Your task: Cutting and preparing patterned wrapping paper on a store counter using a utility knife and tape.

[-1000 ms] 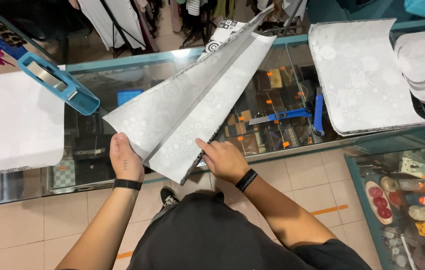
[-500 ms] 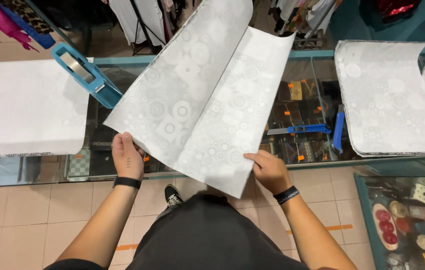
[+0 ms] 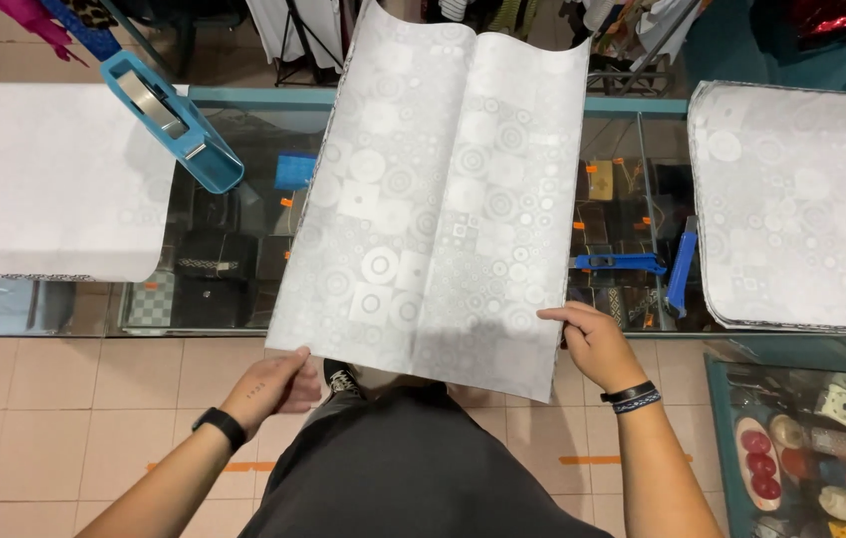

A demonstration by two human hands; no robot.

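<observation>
Looked down through the head camera, the only view. Held a large silvery patterned sheet (image 3: 443, 199) spread open ahead of both hands, with its far part lying across the glass-topped bench (image 3: 243, 97) and its near edge hanging off over the tiled floor (image 3: 44, 399).

Closed the left hand (image 3: 273, 384) on the sheet's near left corner, fingers curled up at the edge. Could not make out the thumb there, so probably a light pinch rather than a firm one. Pinched the near right edge with the right hand (image 3: 597, 344), fingertips narrow on the paper and knuckles raised. Wore a black wristband (image 3: 221, 426) on the left wrist and a dark bracelet (image 3: 632, 397) on the right.

Noted a blue tape dispenser (image 3: 169, 120) up and to the left of the left hand, just beside the sheet's left edge, resting partly on a pale paper stack (image 3: 44, 179). Saw a second patterned stack (image 3: 791, 209) beyond and to the right of the right hand, well apart from the held sheet.

Judged the risks as follows. Could crease or tear the thin paper by pulling unevenly with the two hands. Could lose the left corner if the pinch proved light, letting the overhanging part slide off the bench. Could snag the left edge on the dispenser by drifting leftward.
</observation>
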